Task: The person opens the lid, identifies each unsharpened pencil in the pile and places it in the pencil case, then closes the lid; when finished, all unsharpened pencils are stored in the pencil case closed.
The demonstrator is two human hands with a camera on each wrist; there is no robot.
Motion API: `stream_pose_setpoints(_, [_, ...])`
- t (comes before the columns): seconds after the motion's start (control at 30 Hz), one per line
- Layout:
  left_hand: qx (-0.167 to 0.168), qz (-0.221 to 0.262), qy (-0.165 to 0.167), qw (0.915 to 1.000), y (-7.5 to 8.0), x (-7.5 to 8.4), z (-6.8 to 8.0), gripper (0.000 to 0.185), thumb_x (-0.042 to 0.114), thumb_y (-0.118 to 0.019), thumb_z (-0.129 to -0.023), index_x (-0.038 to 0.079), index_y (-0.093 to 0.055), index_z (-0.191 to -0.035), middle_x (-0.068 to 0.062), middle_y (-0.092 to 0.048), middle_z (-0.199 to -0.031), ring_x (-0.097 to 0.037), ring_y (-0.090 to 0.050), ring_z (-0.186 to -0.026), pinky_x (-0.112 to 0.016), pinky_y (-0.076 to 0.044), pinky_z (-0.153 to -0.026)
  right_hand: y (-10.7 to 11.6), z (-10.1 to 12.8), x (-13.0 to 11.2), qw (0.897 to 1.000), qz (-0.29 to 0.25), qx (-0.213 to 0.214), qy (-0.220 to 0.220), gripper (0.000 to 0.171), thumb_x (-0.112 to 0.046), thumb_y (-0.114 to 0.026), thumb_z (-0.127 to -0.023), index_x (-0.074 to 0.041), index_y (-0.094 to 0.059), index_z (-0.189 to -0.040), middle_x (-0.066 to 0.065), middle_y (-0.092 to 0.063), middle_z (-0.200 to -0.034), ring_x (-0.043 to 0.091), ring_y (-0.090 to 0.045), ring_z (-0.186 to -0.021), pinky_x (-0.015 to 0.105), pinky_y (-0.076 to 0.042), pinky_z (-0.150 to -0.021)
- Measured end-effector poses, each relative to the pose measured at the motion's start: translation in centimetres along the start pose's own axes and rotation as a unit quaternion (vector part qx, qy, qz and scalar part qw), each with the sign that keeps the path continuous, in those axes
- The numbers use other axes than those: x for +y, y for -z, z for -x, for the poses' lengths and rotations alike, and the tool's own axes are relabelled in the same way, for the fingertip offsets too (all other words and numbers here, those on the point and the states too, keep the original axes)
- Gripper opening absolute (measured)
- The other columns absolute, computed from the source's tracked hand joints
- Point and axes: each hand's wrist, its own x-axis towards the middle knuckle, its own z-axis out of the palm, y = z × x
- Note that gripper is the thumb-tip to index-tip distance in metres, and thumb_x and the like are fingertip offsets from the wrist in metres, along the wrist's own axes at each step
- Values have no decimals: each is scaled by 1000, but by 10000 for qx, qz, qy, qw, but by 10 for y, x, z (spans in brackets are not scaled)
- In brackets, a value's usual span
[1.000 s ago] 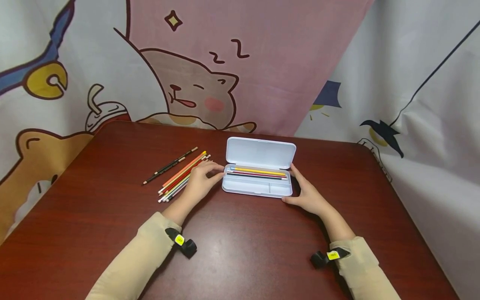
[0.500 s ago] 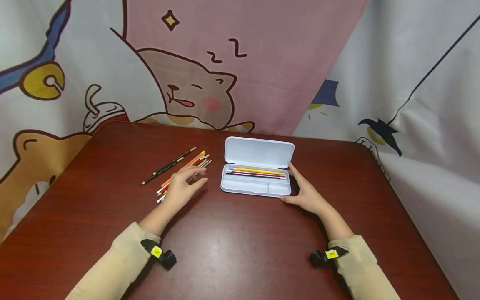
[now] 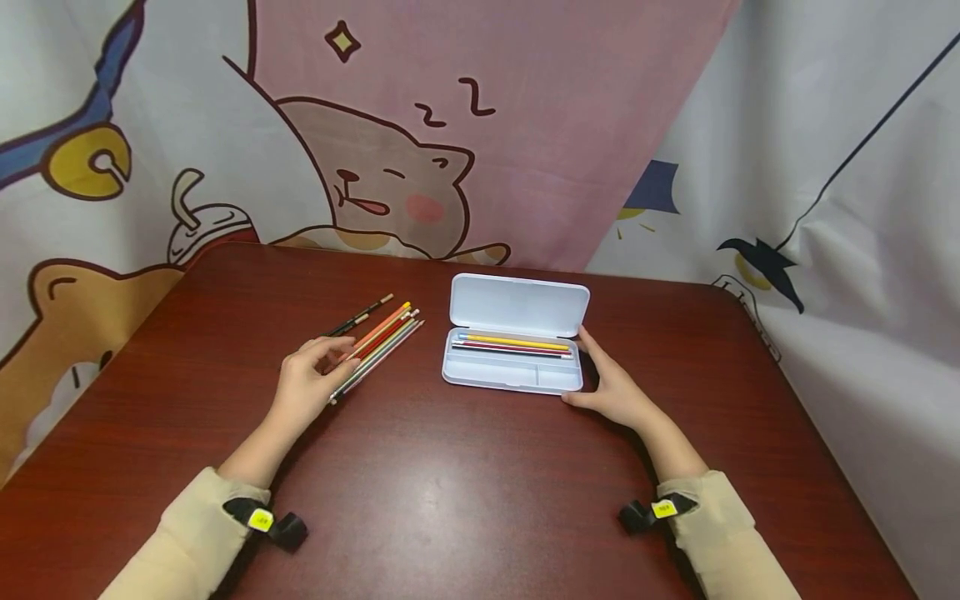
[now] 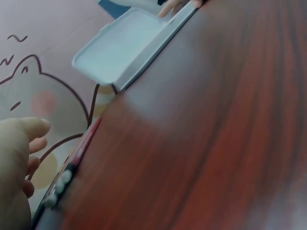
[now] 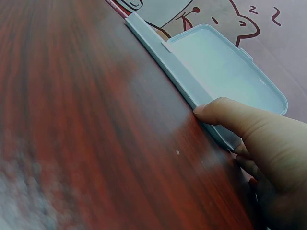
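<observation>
Several coloured pencils (image 3: 375, 346) are fanning toward 2 o'clock — left hand (image 3: 306, 385) loosely curled over their hidden ends; right hand (image 3: 615, 390) is bracing the open pencil case (image 3: 516, 350), fingers relaxed.

You sat at a dark red wood tabletop (image 3: 465, 500) with rounded corners. Behind it hung a cartoon curtain (image 3: 420, 150), a sleeping pink bear at centre, white cloth (image 3: 840, 167) with a black bird at right.
</observation>
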Motion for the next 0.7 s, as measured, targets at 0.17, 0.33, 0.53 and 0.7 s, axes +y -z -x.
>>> stream_pose_setpoints(0.17, [4, -238, 123, 9996, 14, -11, 2, 32, -4, -77, -76, -2, -69, -107, -7, -69, -86, -13, -53, -69, -16, -40, -59, 0, 0, 1, 10000, 52, -3, -20, 112, -21, -83, -74, -15, -6, -155, 18, -37, -144, 31, -28, -134, 56, -18, -108])
stream_pose_setpoints(0.33, [-218, -536, 360, 9977, 24, -18, 2, 32, -2, -76, -79, -3, -67, -110, -8, -69, -86, -14, -51, -69, -17, -39, -57, 0, 0, 0, 10000, 54, 3, -57, 112, -22, -83, -74, -15, -6, -155, 18, -37, -145, 32, -27, -135, 56, -17, -108])
stream_pose_setpoints(0.53, [-757, -723, 737, 9918, 27, -22, 3, 31, 1, -72, -84, -1, -65, -115, -9, -69, -90, -19, -51, -68, -24, -39, -50, 0, 0, -1, 10000, 30, -10, -81, 112, -21, -83, -74, -16, -6, -155, 18, -36, -145, 31, -27, -135, 56, -17, -108])
stream_pose_setpoints(0.7, [-862, -820, 711, 9903, 27, -22, 3, 29, -3, -71, -83, -2, -67, -112, -10, -69, -89, -20, -54, -68, -25, -40, -50, 0, 0, -1, 10000, 41, -11, -61, 112, -21, -83, -74, -15, -6, -155, 18, -37, -145, 31, -27, -135, 56, -17, -108])
